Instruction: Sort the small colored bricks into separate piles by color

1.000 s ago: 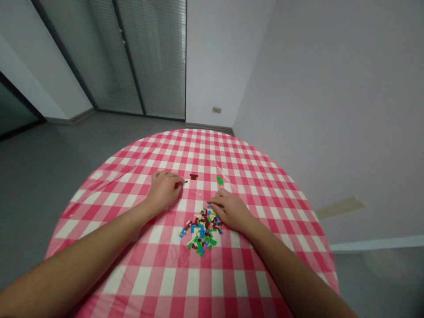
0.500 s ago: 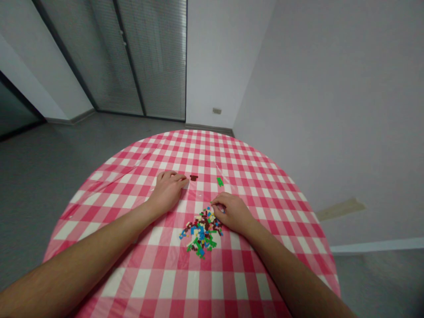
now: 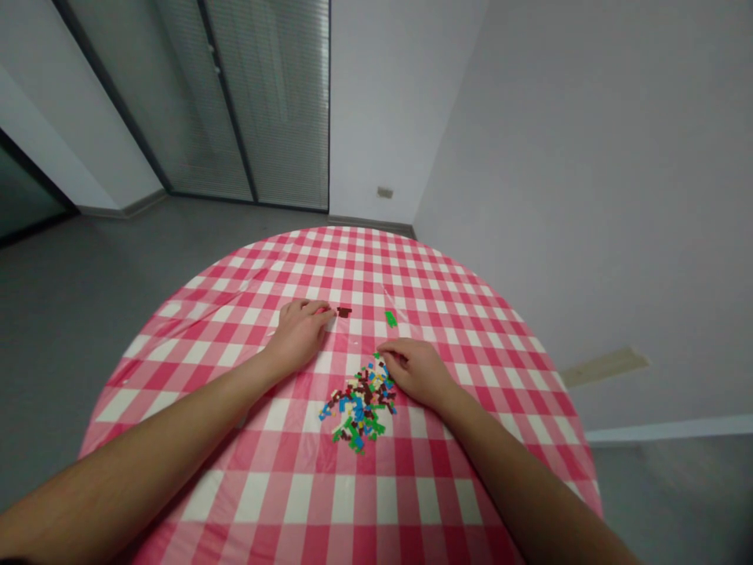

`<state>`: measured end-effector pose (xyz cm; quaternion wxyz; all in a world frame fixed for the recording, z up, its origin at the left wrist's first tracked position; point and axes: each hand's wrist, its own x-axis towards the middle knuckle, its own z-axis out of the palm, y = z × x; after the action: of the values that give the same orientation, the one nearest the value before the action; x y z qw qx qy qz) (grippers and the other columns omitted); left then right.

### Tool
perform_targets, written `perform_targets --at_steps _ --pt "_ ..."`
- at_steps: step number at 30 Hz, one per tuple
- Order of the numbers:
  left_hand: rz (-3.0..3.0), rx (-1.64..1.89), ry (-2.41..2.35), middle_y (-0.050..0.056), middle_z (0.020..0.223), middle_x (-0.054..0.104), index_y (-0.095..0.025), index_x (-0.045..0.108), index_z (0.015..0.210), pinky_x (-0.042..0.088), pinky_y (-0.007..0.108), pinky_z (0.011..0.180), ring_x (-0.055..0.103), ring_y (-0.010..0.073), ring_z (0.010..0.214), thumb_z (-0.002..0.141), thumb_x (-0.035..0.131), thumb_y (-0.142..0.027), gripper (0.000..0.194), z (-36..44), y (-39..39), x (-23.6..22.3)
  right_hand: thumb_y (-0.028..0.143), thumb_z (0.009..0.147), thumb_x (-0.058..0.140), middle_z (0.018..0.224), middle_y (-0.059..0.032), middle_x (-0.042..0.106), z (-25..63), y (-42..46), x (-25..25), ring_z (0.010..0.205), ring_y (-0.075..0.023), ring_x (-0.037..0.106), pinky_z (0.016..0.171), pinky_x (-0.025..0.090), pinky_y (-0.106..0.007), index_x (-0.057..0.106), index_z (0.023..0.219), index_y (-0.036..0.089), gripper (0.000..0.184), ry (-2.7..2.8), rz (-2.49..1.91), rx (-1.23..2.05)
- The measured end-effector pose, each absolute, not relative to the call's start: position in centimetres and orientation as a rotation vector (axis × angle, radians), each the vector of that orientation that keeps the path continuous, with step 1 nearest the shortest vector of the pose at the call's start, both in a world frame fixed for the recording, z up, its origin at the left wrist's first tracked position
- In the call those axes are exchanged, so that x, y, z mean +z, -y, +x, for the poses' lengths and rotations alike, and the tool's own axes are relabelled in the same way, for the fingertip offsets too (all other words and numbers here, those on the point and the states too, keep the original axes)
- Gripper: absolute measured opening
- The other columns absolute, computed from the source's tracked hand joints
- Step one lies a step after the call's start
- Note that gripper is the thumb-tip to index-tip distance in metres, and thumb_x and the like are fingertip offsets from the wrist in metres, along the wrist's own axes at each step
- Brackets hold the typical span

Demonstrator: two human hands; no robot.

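A loose heap of tiny toy bricks in brown, blue, green, white, yellow and red lies on the table in front of me. My right hand rests at the heap's far right edge, thumb and forefinger pinched together. At those fingertips shows a small green brick. Palm down on the cloth, my left hand has its fingers stretched out and holds nothing. Its fingertips are close beside a flat brown brick piece. Farther right, beyond my right hand, lies a green brick piece.
The round table wears a red and white checked cloth. A pale wall stands close on the right, with a strip of tan tape low on it. Glass panels with blinds are behind the table.
My right hand has shifted slightly away from me and to the right along the heap's edge, its fingers curled a bit tighter. My left hand is nearly unmoved.
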<state>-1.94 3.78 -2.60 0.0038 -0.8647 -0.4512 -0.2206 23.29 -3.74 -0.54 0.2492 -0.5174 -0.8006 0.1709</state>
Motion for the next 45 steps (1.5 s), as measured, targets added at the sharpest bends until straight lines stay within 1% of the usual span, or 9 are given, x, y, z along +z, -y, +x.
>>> perform_targets --at_steps 5,10,21,24,28,32,38,41,45 --pt "-2.751 -0.720 1.411 0.008 0.120 0.067 -0.024 0.068 0.116 0.037 0.047 0.093 0.055 0.0294 0.107 0.088 0.050 -0.013 0.035 -2.0 -4.0 -2.9 0.027 0.087 0.061 0.085 -0.0063 0.076 23.3 3.7 -0.1 0.077 -0.0196 0.068 0.070 0.049 -0.030 0.076 0.089 0.020 0.017 2.221 -1.430 0.515" --pt "-2.729 -0.755 1.422 0.009 0.123 0.066 -0.023 0.066 0.120 0.039 0.047 0.093 0.056 0.0286 0.106 0.089 0.048 -0.015 0.037 -2.0 -4.2 -3.1 0.026 0.083 0.067 0.085 -0.0067 0.075 23.5 3.8 0.5 0.077 -0.0204 0.067 0.070 0.048 -0.031 0.077 0.086 0.021 0.012 2.263 -1.532 0.500" --pt "-2.744 -0.727 1.410 0.008 0.121 0.066 -0.024 0.068 0.115 0.040 0.046 0.092 0.057 0.0275 0.107 0.092 0.046 -0.017 0.033 -2.0 -4.1 -3.0 0.024 0.084 0.062 0.087 -0.0072 0.076 23.3 4.0 0.7 0.079 -0.0210 0.068 0.072 0.049 -0.032 0.075 0.086 0.019 0.014 2.268 -1.464 0.495" --pt "-2.732 -0.739 1.416 0.008 0.121 0.066 -0.024 0.069 0.115 0.039 0.045 0.092 0.056 0.0272 0.107 0.091 0.047 -0.017 0.033 -2.0 -4.0 -2.8 0.022 0.082 0.062 0.085 -0.0062 0.075 23.4 4.0 0.7 0.076 -0.0201 0.068 0.071 0.050 -0.031 0.075 0.083 0.020 0.013 2.127 -1.447 0.559" --pt "-2.721 -0.873 1.395 0.009 0.114 0.068 -0.022 0.071 0.110 0.040 0.046 0.091 0.057 0.0271 0.102 0.090 0.052 -0.018 0.027 -1.8 -3.7 -2.3 0.027 0.079 0.066 0.074 -0.0049 0.072 23.7 3.7 0.4 0.063 -0.0177 0.062 0.058 0.046 -0.029 0.074 0.082 0.019 0.011 1.835 -1.483 0.709" --pt "-2.849 -1.080 1.127 0.006 0.101 0.068 -0.024 0.071 0.102 0.042 0.043 0.090 0.056 0.0238 0.098 0.091 0.056 -0.023 0.018 -1.1 -2.3 -1.5 0.034 0.077 0.069 0.064 -0.0014 0.065 23.4 3.6 0.0 0.054 -0.0137 0.055 0.050 0.041 -0.026 0.071 0.084 0.018 0.017 1.593 -1.401 0.992" --pt "-2.994 -1.259 0.804 0.005 0.094 0.066 -0.022 0.070 0.100 0.043 0.040 0.089 0.056 0.0204 0.093 0.091 0.063 -0.028 0.013 0.6 0.6 -0.7 0.033 0.073 0.075 0.068 0.0010 0.061 22.4 4.3 -0.1 0.057 -0.0120 0.054 0.054 0.044 -0.025 0.056 0.076 0.020 0.023 1.520 -1.208 1.201" --pt "-3.011 -1.268 0.793 0.004 0.095 0.066 -0.023 0.071 0.099 0.042 0.040 0.089 0.055 0.0205 0.093 0.091 0.065 -0.030 0.012 1.0 1.2 -0.8 0.034 0.074 0.076 0.070 0.0004 0.061 22.1 4.7 -0.4 0.060 -0.0129 0.056 0.057 0.046 -0.027 0.056 0.075 0.020 0.024 1.545 -1.175 1.252" --pt "-3.022 -1.252 0.794 0.004 0.094 0.066 -0.023 0.072 0.096 0.042 0.039 0.087 0.054 0.0200 0.092 0.091 0.065 -0.029 0.010 1.0 1.4 -0.8 0.034 0.074 0.077 0.066 0.0016 0.059 21.8 4.9 -0.5 0.058 -0.0124 0.056 0.054 0.045 -0.025 0.056 0.074 0.020 0.025 1.541 -1.194 1.272"
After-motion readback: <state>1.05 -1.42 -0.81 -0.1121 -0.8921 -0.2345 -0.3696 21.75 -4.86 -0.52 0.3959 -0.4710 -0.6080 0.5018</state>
